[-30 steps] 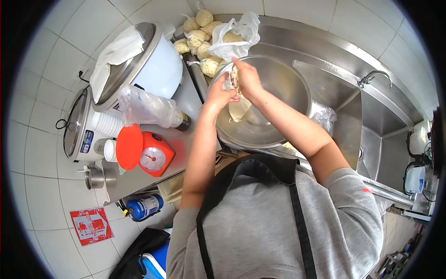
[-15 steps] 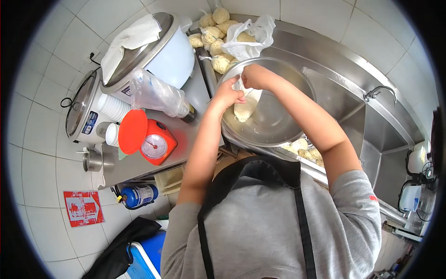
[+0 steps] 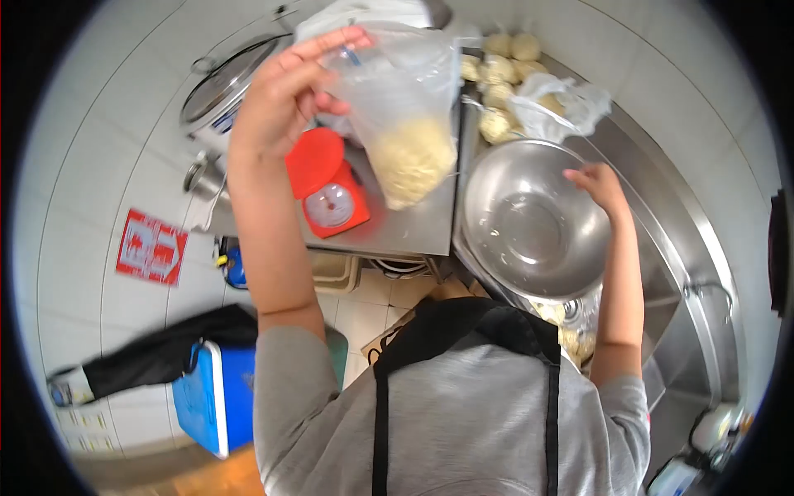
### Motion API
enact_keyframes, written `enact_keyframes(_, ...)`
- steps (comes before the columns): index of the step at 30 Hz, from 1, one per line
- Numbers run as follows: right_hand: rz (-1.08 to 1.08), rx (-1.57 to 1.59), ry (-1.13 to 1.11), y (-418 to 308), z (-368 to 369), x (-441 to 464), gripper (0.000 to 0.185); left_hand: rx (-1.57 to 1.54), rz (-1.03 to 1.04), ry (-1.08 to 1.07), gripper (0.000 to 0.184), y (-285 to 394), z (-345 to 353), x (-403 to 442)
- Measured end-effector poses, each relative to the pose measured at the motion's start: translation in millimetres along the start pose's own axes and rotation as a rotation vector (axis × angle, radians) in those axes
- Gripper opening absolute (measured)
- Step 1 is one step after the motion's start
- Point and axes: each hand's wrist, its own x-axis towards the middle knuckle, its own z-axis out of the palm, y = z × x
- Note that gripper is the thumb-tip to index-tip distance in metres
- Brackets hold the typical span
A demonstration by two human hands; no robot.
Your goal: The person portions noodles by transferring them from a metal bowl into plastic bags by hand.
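A clear plastic bag (image 3: 397, 83) is pinched at its top by the closed fingers of my left hand (image 3: 285, 95), raised at upper left. Pale yellow, shredded-looking food (image 3: 413, 157) fills the bottom of the bag, which hangs above the steel counter beside the red dial scale (image 3: 331, 202). My right hand (image 3: 600, 186) is over the right rim of a large steel bowl (image 3: 529, 227). Its fingers are curled with thumb and forefinger close together; what they hold, if anything, I cannot make out. A few pale scraps stick inside the bowl.
Filled, tied bags (image 3: 500, 78) and a crumpled white plastic bag (image 3: 558, 103) lie behind the bowl. A steel sink with a tap (image 3: 711, 289) is at right. A lidded cooker (image 3: 223, 91) stands at left, and a blue cooler (image 3: 223, 397) is on the floor.
The bag has risen out of the bowl and moved left over the counter in my left hand. My right hand has come off the bag to the bowl's right side. The view has shifted.
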Motion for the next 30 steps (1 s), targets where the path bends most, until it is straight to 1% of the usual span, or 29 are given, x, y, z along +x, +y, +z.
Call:
enact_keyframes(1,0.078,-0.016,0.031,1,0,1,0.058,0.079,0.003,0.053,0.045,9,-16,-3)
enact_keyframes(2,0.082,0.034,0.104,8,4,1,0.060,0.158,0.004,0.102,0.045,18,-33,-5)
enact_keyframes(3,0.124,-0.013,0.148,-1,0,-4,0.060,0.236,0.001,0.143,0.045,24,-49,-7)
enact_keyframes(4,0.034,0.138,0.200,19,12,0,0.048,0.288,-0.034,0.174,0.046,25,-64,-7)
enact_keyframes(6,0.030,0.163,0.197,30,18,0,0.029,0.385,-0.099,0.222,0.046,19,-95,-2)
enact_keyframes(9,0.040,0.219,0.141,25,22,-5,0.017,0.481,-0.234,0.315,0.048,-11,-138,3)
enact_keyframes(12,-0.010,0.135,0.056,38,25,-4,0.013,0.508,-0.308,0.404,0.044,-42,-163,-3)
enact_keyframes(13,-0.015,0.123,0.023,42,26,-4,0.012,0.534,-0.333,0.425,0.046,-49,-161,-7)
enact_keyframes(16,-0.012,0.070,-0.063,47,28,-9,0.010,0.663,-0.376,0.446,0.042,-62,-158,-18)
enact_keyframes(17,-0.002,0.041,-0.087,43,27,-13,0.010,0.662,-0.378,0.420,0.037,-64,-156,-20)
enact_keyframes(18,0.006,0.011,-0.112,40,27,-15,0.010,0.722,-0.391,0.411,0.035,-65,-154,-22)
enact_keyframes(20,-0.049,-0.020,-0.001,43,28,-14,0.009,0.843,-0.415,0.397,0.032,-56,-132,-23)
enact_keyframes(21,-0.078,-0.036,0.053,43,29,-14,0.009,0.861,-0.360,0.397,0.030,-55,-125,-24)
enact_keyframes(24,0.013,-0.003,0.042,29,21,-9,0.008,0.912,-0.201,0.402,0.026,-52,-105,-26)
enact_keyframes(26,0.086,-0.049,0.024,5,12,-10,0.010,0.946,-0.108,0.416,0.025,-46,-87,-28)
enact_keyframes(27,0.121,-0.072,0.017,-3,10,-10,0.011,0.933,-0.097,0.405,0.024,-43,-81,-30)
enact_keyframes(30,-0.056,-0.057,0.114,4,13,-10,0.017,0.951,-0.021,0.380,0.024,-25,-49,-38)
